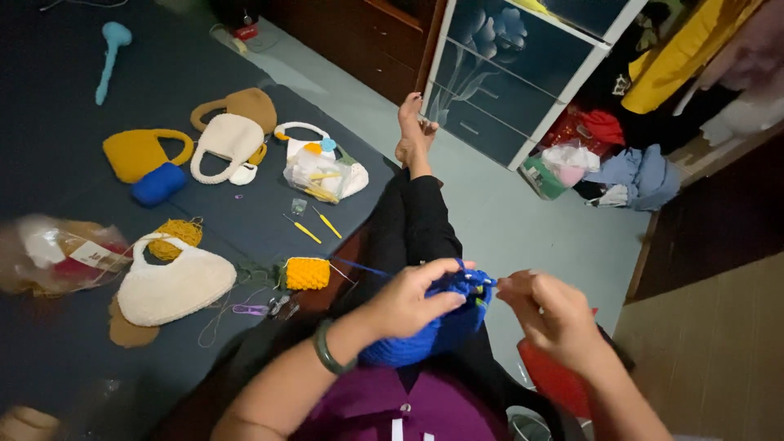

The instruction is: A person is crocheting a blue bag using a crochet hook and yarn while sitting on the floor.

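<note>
The blue crocheted piece (433, 331), nubbly and pouch-shaped, lay in the lap, its rim running from nine to three o'clock. The left hand (412, 298) gripped it, fingers curled; the right hand (551, 314), at three o'clock, pinched toward the rim. A yellow crocheted square (308, 273) lay at ten o'clock.

Clear plastic packet (317, 175) sits mid-mat, stuffed with white and yellow bits; a blurred crinkly bag (53, 253) lies far left.
</note>
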